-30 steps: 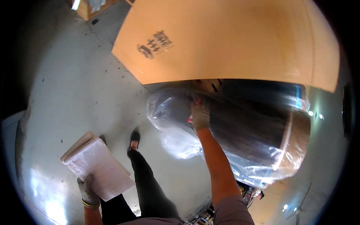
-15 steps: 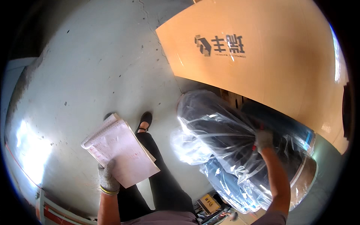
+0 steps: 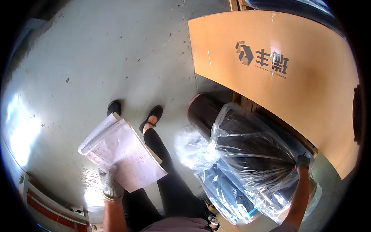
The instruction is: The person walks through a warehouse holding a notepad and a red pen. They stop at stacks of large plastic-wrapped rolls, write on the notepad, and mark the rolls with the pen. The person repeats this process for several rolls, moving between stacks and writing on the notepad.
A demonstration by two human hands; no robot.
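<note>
The right hand [image 3: 303,161], gloved, is clamped on a bunch of clear plastic wrap [image 3: 195,149], and I can see the creases fanning out from that grip. A bit of red shows at the fingers, too small to make out. The wrap lies over most of a thick dark roll [image 3: 204,110] to the person's right, whose far end pokes out bare. Just beside it lies a bluish bundle [image 3: 232,193] in plastic, and beyond stands a big cardboard box [image 3: 305,94]. The left hand [image 3: 112,181], gloved too, grips a sheaf of papers [image 3: 133,160] above the legs.
</note>
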